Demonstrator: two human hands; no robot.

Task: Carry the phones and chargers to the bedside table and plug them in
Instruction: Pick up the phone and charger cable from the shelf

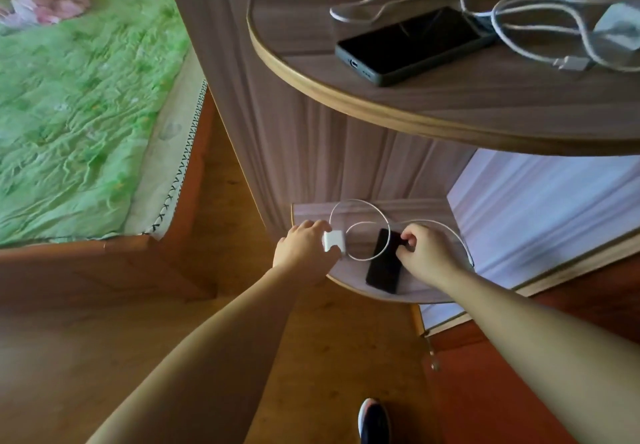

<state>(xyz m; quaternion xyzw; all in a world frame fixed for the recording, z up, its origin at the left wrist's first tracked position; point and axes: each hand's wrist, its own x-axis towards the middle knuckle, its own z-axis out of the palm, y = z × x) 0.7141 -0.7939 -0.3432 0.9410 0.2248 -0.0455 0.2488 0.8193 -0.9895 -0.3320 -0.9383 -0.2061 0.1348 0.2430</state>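
Observation:
On the low rounded shelf point(412, 293) lies a black phone point(382, 267) with a looped white cable point(360, 203) across it. My left hand point(304, 243) grips the white charger block point(333, 240) at the shelf's left side. My right hand point(424, 251) pinches the phone's far end, where the cable meets it. On the upper rounded shelf point(398, 111) lies a second dark phone point(412, 44), screen up, beside a tangle of white cables point(540, 7), a white charger block point(616, 26) and a loose USB plug point(571, 63).
A bed with a green quilt point(76, 104) in an orange wooden frame point(104, 270) stands to the left. The wooden floor point(225, 305) runs between the bed and the shelf unit. A pale wall panel point(540, 215) lies to the right. My shoe point(374, 421) shows at the bottom.

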